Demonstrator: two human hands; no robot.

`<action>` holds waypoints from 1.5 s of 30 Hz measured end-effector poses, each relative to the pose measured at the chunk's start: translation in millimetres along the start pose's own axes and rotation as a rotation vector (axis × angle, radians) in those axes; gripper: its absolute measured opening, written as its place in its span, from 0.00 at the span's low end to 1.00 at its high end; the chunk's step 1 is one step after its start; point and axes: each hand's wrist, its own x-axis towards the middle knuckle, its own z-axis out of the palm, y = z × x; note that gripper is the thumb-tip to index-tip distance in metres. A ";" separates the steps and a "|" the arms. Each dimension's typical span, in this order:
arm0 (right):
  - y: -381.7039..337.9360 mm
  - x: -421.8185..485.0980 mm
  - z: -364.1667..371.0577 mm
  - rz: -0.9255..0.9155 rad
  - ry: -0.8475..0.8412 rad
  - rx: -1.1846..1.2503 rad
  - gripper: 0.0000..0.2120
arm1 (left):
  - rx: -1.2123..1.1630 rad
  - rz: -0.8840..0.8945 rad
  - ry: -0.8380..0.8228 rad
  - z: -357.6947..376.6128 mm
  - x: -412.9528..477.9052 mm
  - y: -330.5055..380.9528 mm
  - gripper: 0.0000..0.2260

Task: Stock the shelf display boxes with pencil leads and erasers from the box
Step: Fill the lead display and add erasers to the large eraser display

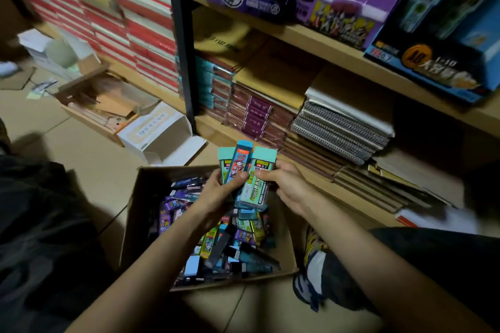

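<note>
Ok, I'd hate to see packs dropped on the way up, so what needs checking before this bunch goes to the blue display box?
1. Left hand grips the pencil lead packs: ok.
2. Right hand pinches the front teal pack: ok.
3. Packs squared into one stack: not ok, fanned.
4. Front pack's 0.7 matches the blue display box label: ok.
5. Free room in that box: cannot tell.

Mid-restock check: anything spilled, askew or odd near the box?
Nothing spilled. The lead packs lie jumbled in the cardboard box, a white carton lies open, flap splayed, beside the shelf post, and the bottom-shelf books lean slumped sideways.
</note>
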 end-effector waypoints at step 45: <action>-267.9 -43.1 -211.7 -0.947 0.696 -0.603 0.09 | 0.198 0.427 -0.348 215.3 11.3 142.5 0.23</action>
